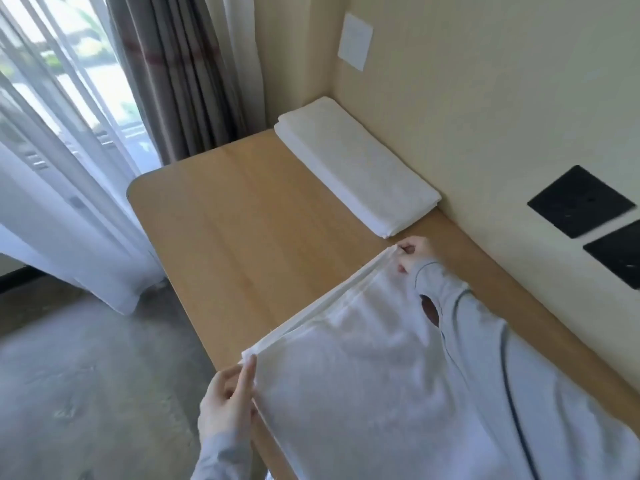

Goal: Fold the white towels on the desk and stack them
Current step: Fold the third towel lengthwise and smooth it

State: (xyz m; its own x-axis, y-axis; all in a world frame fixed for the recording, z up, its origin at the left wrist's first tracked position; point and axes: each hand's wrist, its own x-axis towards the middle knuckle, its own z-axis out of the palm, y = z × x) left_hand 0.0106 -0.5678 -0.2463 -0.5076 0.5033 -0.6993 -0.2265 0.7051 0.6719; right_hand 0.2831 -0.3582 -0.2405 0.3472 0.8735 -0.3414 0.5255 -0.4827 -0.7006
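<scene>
Beside a cream wall, wooden desk, folded towel, curtains, left grip and right grip pinching a white towel.

no readable text, white wall plate blank

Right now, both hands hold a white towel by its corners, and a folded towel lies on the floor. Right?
Not quite: the head view shows the folded towel on the desk, against the wall. The left hand and right hand do hold the other towel by its corners.
</scene>
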